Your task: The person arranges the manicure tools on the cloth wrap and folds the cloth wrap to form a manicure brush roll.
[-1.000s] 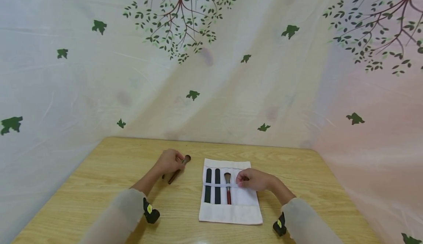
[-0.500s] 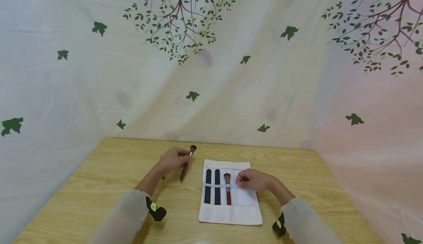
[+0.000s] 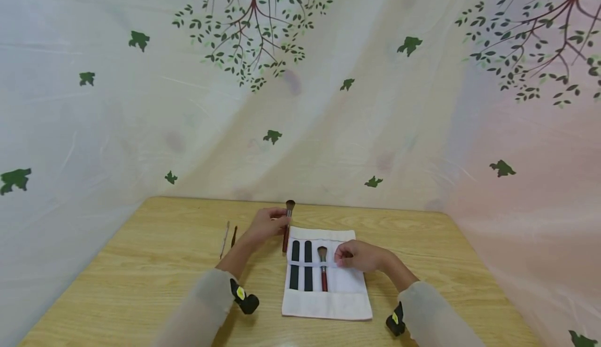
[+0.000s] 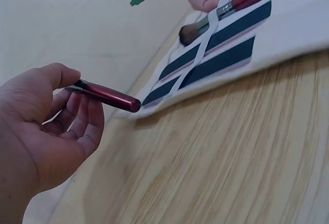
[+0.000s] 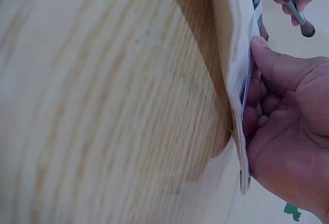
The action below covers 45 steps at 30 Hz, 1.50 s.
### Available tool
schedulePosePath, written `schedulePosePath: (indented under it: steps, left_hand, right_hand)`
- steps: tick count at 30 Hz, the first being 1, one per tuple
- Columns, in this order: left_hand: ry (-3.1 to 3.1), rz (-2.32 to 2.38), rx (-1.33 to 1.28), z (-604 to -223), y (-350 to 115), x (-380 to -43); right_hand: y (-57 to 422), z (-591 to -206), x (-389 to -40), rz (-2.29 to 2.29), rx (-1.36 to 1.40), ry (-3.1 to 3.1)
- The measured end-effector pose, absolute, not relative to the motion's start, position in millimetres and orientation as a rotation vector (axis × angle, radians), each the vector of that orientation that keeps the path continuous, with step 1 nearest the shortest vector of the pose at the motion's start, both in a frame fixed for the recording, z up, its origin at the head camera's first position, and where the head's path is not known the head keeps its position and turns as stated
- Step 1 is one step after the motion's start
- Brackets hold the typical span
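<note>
A makeup brush [image 3: 285,243] with a red handle is pinched by my left hand [image 3: 265,225], its bristles up, by the upper left edge of a white cloth brush roll [image 3: 324,305]. In the left wrist view, thumb and fingers hold this brush [image 4: 110,96] near its metal collar; its bristles are hidden. My right hand [image 3: 360,255] rests over the roll's right part and pinches the pale elastic band [image 4: 203,54]. Under the band lie two dark flat strips [image 3: 295,276] and another red-handled makeup brush [image 3: 324,280].
Two thin tools, one pale [image 3: 225,240] and one dark reddish [image 3: 233,236], lie on the wooden table [image 3: 141,274] left of my left hand. A hanging cloth [image 3: 225,143] with printed leaves stands behind the table's far edge.
My left hand has lifted the makeup brush and carried it right to the roll, turning it more upright. The two thin tools have come into full view. My right hand stays in place.
</note>
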State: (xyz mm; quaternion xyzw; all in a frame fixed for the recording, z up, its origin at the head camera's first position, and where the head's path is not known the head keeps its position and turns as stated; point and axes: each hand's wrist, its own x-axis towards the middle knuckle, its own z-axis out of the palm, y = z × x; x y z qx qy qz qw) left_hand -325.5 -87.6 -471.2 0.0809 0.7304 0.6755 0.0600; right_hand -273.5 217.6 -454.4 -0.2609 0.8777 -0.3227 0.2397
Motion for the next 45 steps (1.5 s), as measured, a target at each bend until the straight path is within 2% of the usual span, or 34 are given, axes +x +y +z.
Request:
schedulePosePath:
  steps: [25,45]
  left_hand:
    - [1.955,2.236,0.183,-480.0,-0.4,-319.9]
    - [2.039,2.039,0.335,-486.4,10.5,-315.4]
  right_hand:
    - [220.5,-460.0,-275.3,-0.910,-0.713,2.385]
    - [220.0,-460.4,-279.0,-0.934,-0.755,2.351]
